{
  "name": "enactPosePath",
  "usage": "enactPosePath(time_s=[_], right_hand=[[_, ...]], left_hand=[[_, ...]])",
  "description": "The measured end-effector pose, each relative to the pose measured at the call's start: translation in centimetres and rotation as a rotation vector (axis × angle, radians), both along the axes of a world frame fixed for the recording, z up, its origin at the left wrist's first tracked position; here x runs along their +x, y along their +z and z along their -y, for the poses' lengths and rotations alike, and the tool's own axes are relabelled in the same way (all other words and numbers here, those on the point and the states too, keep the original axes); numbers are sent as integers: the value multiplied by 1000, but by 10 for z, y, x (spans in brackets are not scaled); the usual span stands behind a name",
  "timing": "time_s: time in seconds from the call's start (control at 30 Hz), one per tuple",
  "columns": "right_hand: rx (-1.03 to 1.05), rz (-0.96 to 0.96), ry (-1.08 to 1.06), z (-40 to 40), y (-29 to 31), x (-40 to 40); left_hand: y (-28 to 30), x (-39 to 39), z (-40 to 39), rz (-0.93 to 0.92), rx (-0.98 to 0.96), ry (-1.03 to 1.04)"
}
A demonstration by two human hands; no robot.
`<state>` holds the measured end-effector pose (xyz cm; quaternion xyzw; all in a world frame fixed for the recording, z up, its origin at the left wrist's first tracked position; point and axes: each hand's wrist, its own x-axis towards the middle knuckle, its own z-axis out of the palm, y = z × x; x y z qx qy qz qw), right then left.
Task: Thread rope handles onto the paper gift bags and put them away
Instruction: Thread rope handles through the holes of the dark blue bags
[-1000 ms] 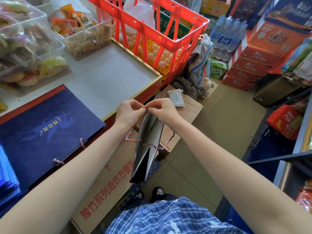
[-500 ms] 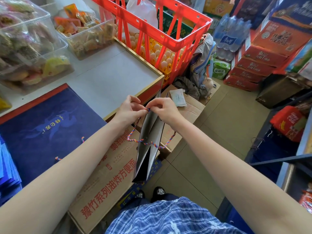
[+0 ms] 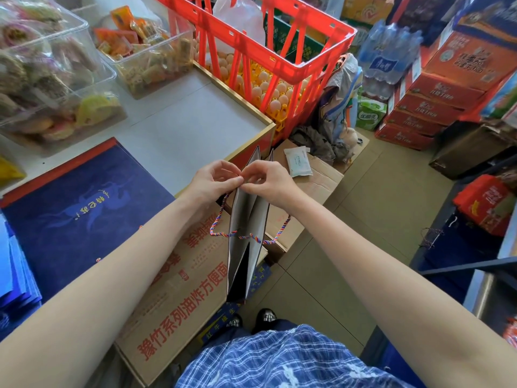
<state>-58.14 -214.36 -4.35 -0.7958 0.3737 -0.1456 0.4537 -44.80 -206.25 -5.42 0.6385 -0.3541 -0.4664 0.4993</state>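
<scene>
A folded paper gift bag (image 3: 246, 233), blue outside and white inside, hangs in the air in front of me with its mouth turned up. My left hand (image 3: 215, 180) and my right hand (image 3: 268, 180) meet at its top edge, and their fingertips pinch the end of a red, blue and white twisted rope handle (image 3: 221, 233). That rope droops in loops on both sides of the bag. A finished blue gift bag (image 3: 81, 208) with gold lettering lies flat on the counter to my left.
The white counter (image 3: 181, 121) carries clear boxes of snacks (image 3: 47, 79) and a red crate (image 3: 265, 43) over trays of eggs. Cardboard boxes (image 3: 179, 289) stand on the floor below the bag. A stack of blue bags (image 3: 14, 270) sits at far left, stacked cartons at right.
My hands stay at the bag's top edge and their fingers have shifted slightly on the rope end. The bag has opened a little wider at the top.
</scene>
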Motion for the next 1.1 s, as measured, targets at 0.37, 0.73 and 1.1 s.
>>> enactPosePath(time_s=[0.37, 0.73, 1.1], right_hand=[[-88, 1, 10, -3, -6, 2], [-103, -14, 24, 3, -8, 2], [-141, -19, 32, 5, -7, 1]], left_hand=[[5, 8, -3, 104, -27, -31], [5, 11, 0, 401, -54, -65], [-5, 8, -7, -137, 33, -52]])
